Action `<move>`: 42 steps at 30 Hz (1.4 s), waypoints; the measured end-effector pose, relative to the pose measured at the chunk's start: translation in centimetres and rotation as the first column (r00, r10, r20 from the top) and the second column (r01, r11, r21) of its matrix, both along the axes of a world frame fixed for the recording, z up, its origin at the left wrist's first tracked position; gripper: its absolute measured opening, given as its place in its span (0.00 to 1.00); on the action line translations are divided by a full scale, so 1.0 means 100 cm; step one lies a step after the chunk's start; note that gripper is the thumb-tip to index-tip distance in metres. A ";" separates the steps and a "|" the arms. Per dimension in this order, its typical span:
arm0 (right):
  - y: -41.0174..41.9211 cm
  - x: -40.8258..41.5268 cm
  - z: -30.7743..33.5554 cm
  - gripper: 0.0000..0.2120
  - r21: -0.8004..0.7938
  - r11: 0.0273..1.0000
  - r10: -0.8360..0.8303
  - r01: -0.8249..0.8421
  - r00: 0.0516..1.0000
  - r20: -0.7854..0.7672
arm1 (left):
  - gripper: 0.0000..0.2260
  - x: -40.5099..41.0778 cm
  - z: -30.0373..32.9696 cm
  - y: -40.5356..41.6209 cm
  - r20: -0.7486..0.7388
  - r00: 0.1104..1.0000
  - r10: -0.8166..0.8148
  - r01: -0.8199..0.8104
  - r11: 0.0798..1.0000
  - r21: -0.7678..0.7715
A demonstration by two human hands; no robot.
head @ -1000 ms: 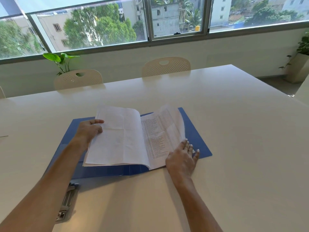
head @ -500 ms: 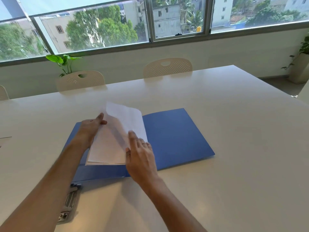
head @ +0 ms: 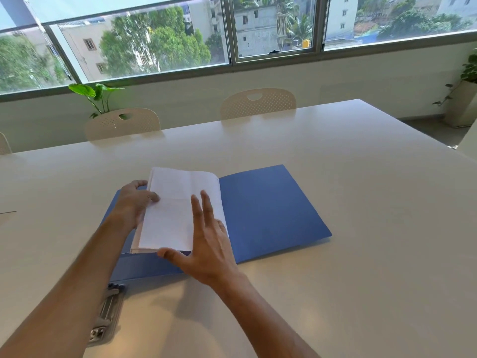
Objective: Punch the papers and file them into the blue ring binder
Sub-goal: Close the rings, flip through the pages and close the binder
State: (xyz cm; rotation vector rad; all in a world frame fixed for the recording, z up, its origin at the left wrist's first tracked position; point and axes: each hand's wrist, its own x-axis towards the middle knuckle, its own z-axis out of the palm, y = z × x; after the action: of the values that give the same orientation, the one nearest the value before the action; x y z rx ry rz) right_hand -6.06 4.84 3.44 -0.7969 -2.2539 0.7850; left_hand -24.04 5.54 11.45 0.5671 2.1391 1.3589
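Observation:
The blue ring binder [head: 268, 210] lies open on the white table, its right cover bare. A stack of white papers [head: 175, 210] rests on the binder's left half. My left hand [head: 131, 205] grips the stack's left edge, thumb on top of the sheets. My right hand [head: 206, 244] hovers at the stack's lower right with fingers spread, its fingertips over the top sheet and its thumb at the front edge. The binder's rings are hidden under the papers.
A metal hole punch [head: 108, 313] lies on the table [head: 361, 254] near the front edge, under my left forearm. Two cream chairs [head: 258, 103] stand at the far side, with a plant [head: 95, 96] behind the left one.
The sheets on the right were turned over to the left, baring the right cover. My right hand went left with them and now lies spread over the stack. My left hand stayed put.

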 end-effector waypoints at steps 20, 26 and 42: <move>0.009 -0.003 -0.003 0.30 0.342 0.918 -0.262 0.201 0.955 0.142 | 0.10 0.027 0.021 0.016 0.021 0.993 -0.120 0.119 0.993 0.025; 0.033 0.028 0.051 0.45 -0.191 0.974 -0.110 0.122 0.991 0.076 | 0.11 0.037 0.020 0.032 -0.045 0.987 -0.154 0.155 0.987 0.029; 0.178 0.064 0.096 0.41 -0.855 0.513 -0.120 0.077 0.993 0.017 | 0.23 0.091 0.024 0.073 0.104 0.920 -0.377 0.369 0.925 0.087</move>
State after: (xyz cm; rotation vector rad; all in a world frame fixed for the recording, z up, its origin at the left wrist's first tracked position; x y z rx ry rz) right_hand 0.34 22.62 13.07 -1.3020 -1.6367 1.9057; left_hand -14.91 12.83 13.83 0.8505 1.7825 1.2164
